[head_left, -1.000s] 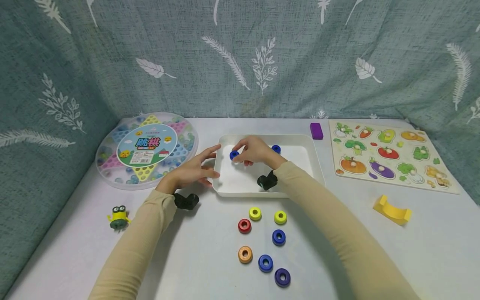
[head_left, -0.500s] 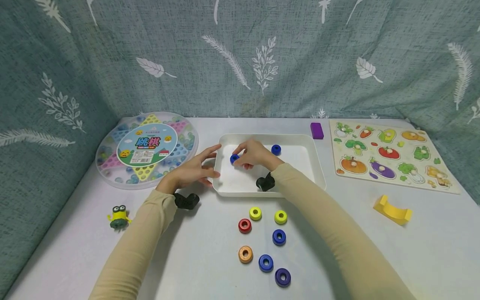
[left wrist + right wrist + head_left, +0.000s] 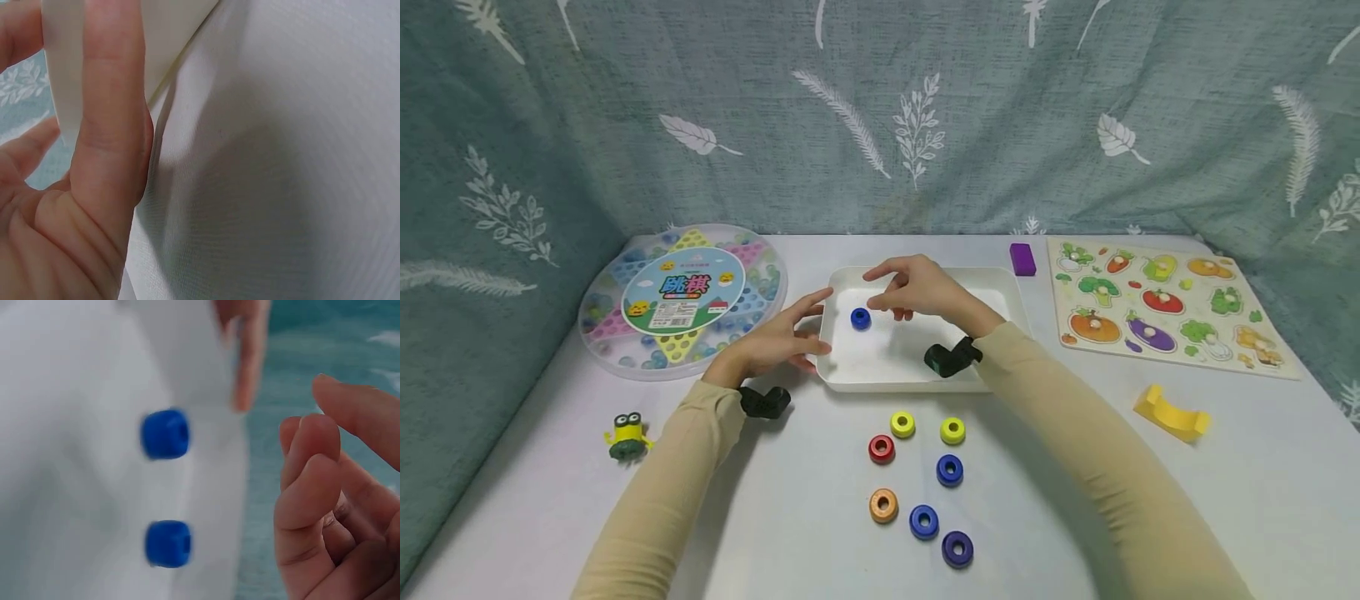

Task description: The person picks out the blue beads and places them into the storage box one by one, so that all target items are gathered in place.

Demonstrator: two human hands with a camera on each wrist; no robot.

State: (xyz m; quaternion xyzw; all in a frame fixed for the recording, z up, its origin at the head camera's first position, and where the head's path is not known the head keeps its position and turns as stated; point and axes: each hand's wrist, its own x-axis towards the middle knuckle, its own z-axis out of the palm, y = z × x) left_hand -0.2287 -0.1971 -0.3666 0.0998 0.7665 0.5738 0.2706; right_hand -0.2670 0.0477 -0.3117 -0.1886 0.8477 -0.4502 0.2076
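A white tray (image 3: 917, 387) lies in the middle of the table. My left hand (image 3: 773, 340) touches its left side with spread, mostly straight fingers; in the left wrist view a finger (image 3: 112, 94) lies along the tray's wall (image 3: 65, 87). Inside the tray near its left end sits a blue ring (image 3: 861, 318). My right hand (image 3: 925, 292) hovers over the tray to the right of that ring, thumb and index finger apart, holding nothing. The right wrist view has two blue rings, an upper ring (image 3: 165, 434) and a lower ring (image 3: 169, 544); the second is hidden behind my right hand in the head view.
Before the tray lie yellow rings (image 3: 902, 424), a red ring (image 3: 882, 449), an orange ring (image 3: 883, 506), blue rings (image 3: 950, 471) and a dark purple ring (image 3: 957, 550). Around are a Chinese checkers box (image 3: 685, 292), toy figure (image 3: 628, 437), purple block (image 3: 1022, 259), vegetable puzzle (image 3: 1150, 304) and yellow arch (image 3: 1172, 414).
My right hand has let go of the blue ring at the tray's left end and moved up and to the right. The left hand has stayed at the tray's side.
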